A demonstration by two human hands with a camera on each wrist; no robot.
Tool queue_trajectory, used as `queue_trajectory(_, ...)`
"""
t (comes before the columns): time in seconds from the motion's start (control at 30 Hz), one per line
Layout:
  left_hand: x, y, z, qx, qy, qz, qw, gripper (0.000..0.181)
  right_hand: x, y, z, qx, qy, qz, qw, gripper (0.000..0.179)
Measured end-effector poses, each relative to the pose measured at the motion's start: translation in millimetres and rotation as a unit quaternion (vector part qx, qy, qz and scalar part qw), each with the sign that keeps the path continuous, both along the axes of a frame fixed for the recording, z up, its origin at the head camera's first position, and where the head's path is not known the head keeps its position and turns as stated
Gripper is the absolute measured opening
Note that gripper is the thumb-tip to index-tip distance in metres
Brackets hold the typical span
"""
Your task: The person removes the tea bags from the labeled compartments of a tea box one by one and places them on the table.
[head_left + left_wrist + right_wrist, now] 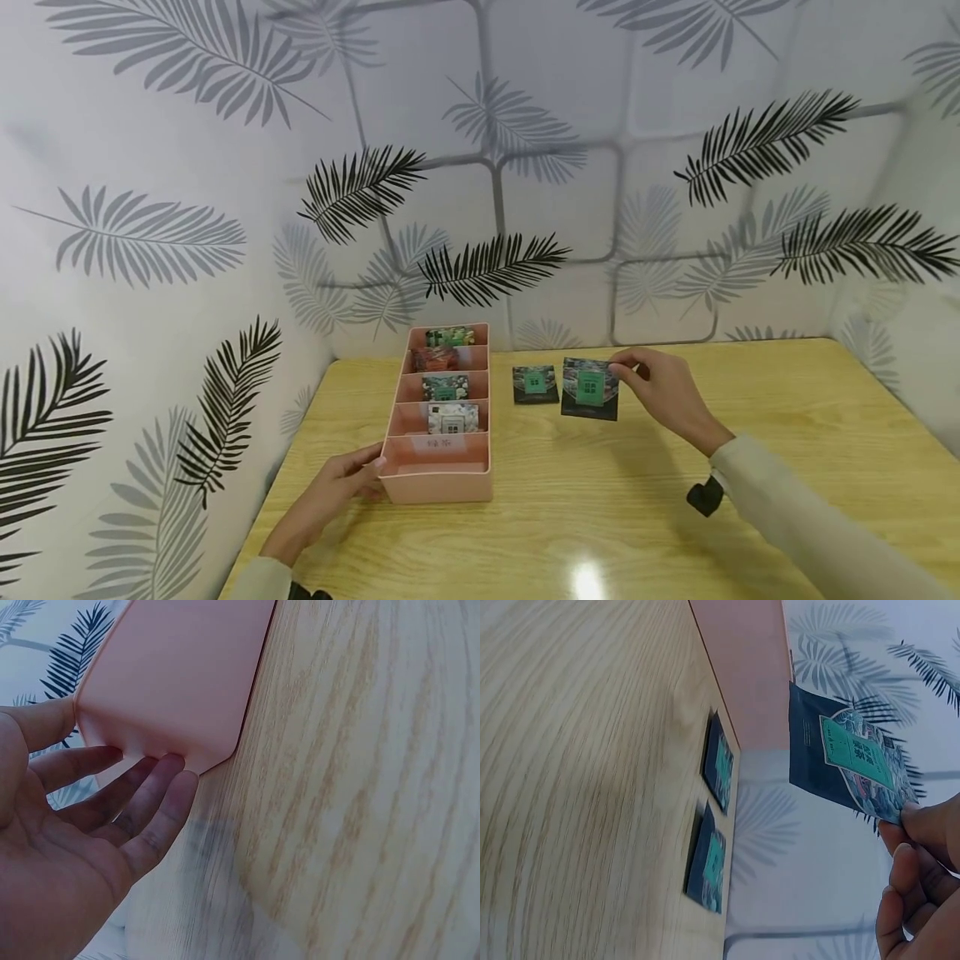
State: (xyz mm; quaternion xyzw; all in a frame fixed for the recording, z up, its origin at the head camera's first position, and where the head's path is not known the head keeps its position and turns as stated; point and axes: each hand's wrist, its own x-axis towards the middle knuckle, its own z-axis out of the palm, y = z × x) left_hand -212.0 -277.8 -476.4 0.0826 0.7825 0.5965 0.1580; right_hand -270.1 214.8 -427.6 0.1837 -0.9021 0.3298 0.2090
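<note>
My right hand (663,392) pinches a dark sachet with a green label (590,388) by its edge, held up over the table. Two similar sachets lie on the wood in the right wrist view, a nearer sachet (707,862) and a farther sachet (718,765). The head view shows only one, a flat sachet (536,385) left of the held one. At the near left corner of a pink divided box (442,488), my left hand (333,492) grips its side, thumb by the rim and fingertips at the lower edge.
Colourful packets stand in the box's rear compartments, among them a white packet (453,419) and a red packet (435,359). A paper label (438,444) is on the front compartment's back wall. Leaf-patterned cloth (555,167) rises behind the wooden table (757,400) and along its left side.
</note>
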Motion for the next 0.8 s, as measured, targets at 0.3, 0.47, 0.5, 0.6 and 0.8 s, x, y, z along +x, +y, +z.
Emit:
queue_trajectory(0.3,-0.6,0.0,0.1,0.002,-0.001,0.003,1.0000,0.060,-10.1,20,-7.5,0.004,0.012,-0.012,0.9999,0.017)
queue_trajectory(0.47,-0.8,-0.1,0.4,-0.003,-0.006,0.003,1.0000,0.062,-15.6,31,-12.6,0.000,0.004,-0.024,0.9997,0.020)
queue_trajectory(0.5,-0.7,-0.1,0.7,-0.004,-0.006,0.002,1.0000,0.062,-16.4,33,-13.7,0.000,0.001,-0.028,0.9996,0.020)
queue_trajectory(0.6,-0.3,-0.5,1.1,-0.006,-0.005,-0.006,1.0000,0.063,-18.8,39,-17.0,0.001,-0.006,-0.038,0.9993,0.021)
queue_trajectory(0.8,-0.7,-0.3,0.7,-0.006,0.000,-0.007,1.0000,0.063,-24.0,47,-20.6,0.006,-0.014,-0.049,0.9987,0.019)
